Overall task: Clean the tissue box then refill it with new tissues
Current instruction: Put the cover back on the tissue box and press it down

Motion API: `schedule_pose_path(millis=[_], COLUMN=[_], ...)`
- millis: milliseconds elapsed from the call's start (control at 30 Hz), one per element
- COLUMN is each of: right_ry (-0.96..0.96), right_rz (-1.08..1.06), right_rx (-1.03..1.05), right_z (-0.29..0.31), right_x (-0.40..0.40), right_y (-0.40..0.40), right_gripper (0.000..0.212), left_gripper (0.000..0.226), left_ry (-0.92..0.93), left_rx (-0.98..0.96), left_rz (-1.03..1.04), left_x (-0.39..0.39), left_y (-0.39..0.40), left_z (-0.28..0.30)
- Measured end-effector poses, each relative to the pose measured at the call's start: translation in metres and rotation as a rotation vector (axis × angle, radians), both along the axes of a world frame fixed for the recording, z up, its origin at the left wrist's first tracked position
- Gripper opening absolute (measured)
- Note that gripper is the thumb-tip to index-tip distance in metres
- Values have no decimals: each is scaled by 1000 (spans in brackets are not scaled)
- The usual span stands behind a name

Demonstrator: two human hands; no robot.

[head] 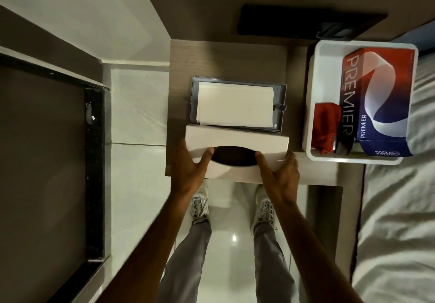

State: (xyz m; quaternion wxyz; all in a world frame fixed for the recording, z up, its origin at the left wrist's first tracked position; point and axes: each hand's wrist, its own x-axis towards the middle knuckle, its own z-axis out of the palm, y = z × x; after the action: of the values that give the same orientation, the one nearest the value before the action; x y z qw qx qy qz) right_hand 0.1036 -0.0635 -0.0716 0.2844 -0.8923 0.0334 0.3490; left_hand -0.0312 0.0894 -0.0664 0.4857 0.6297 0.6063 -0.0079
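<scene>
A white tissue box cover with a dark oval slot is held over the near edge of the small wooden table. My left hand grips its left end, thumb at the slot. My right hand grips its right end, thumb at the slot too. Just behind the cover sits the grey box base, filled with a stack of white tissues. A red and blue PREMIER tissue pack stands in a white bin to the right.
A red cloth and a dark item share the white bin. A black tray lies at the table's back. A bed with white sheets is on the right, a dark framed cabinet on the left. My shoes stand on glossy floor tiles.
</scene>
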Motion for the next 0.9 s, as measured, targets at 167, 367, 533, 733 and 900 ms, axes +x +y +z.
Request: schedule_pose_path(millis=[167, 367, 533, 733, 900], right_ry=[-92, -187, -193, -143, -182], right_rz=[12, 48, 87, 127, 157], right_rx=[117, 138, 95, 59, 47], right_z=[23, 24, 6, -5, -6], right_x=[16, 61, 89, 96, 94], right_y=[3, 47, 73, 78, 78], right_gripper=[82, 77, 94, 91, 81], left_gripper=[66, 76, 77, 75, 73], left_ry=[-30, -29, 14, 51, 58], left_rx=[106, 217, 229, 214, 189], left_rz=[-33, -56, -118, -146, -143], left_x=[2, 53, 80, 90, 90], left_y=[14, 55, 78, 84, 84], left_z=[18, 20, 6, -6, -8])
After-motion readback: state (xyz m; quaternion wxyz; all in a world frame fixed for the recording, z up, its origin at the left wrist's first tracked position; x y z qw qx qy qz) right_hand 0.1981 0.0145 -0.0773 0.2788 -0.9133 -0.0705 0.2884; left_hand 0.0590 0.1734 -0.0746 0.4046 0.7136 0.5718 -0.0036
